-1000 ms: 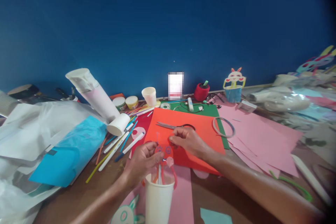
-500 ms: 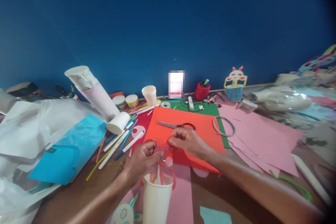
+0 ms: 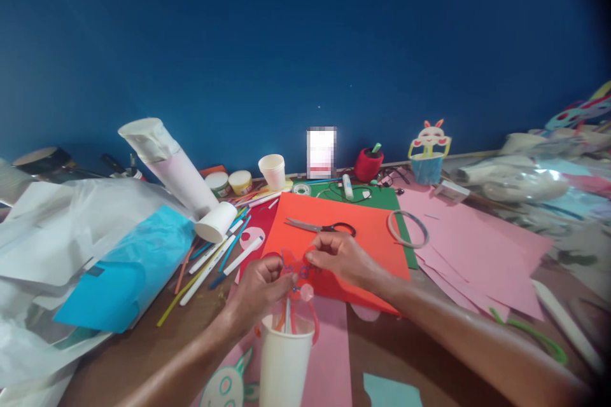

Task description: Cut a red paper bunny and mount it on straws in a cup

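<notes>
Between my hands is a small orange-red paper cutout (image 3: pixel 303 271) with round eyes drawn in blue, hard to separate from the orange sheet (image 3: pixel 377 248) behind it. My left hand (image 3: pixel 258 290) is closed, pinching its left side and lower part. At its upper right edge, my right hand (image 3: pixel 341 259) pinches with thumb and forefinger. Just below stands a tall white paper cup (image 3: pixel 285 369), upright, with thin sticks inside and a curved pink pipe cleaner (image 3: pixel 316 324) at its right rim. A small pink disc (image 3: pixel 307 292) shows under the cutout.
Scissors (image 3: pixel 319 227) lie on the orange sheet beyond my hands. Markers (image 3: pixel 207 280) and pipe cleaners are scattered at left, near a tipped white cup (image 3: pixel 216 222). Pink sheets (image 3: pixel 482 248) and a tape ring (image 3: pixel 408 229) lie right. A decorated blue cup (image 3: pixel 426 170) stands by the wall.
The cutout has turned slightly between my fingers, so its drawn eyes look narrower. Both hands keep their pinch in nearly the same place.
</notes>
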### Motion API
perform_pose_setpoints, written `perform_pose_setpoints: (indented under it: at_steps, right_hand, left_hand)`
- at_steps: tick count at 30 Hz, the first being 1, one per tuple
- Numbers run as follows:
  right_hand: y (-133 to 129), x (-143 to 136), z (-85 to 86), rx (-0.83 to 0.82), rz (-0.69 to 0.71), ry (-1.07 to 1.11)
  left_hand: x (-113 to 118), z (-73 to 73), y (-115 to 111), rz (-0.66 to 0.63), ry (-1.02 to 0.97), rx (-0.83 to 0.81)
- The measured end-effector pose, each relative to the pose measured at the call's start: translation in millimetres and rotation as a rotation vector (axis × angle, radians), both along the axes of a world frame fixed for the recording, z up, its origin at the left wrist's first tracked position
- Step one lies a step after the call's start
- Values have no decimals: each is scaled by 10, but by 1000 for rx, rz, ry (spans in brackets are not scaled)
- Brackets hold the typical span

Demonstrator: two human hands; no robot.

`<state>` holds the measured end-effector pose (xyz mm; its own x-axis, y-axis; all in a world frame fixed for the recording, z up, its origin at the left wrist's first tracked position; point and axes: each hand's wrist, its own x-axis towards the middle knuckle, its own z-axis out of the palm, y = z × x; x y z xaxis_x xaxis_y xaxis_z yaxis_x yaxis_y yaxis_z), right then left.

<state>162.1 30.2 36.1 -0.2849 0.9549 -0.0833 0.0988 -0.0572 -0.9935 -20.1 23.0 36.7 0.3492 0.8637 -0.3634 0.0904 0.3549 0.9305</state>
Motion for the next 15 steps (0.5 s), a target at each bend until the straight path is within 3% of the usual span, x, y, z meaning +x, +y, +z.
perform_pose_setpoints:
  at_steps: [15]
  right_hand:
    - [-11,-14,-1,-21,-12,16]
  left_hand:
    - [-2,0,5,8,-3,4]
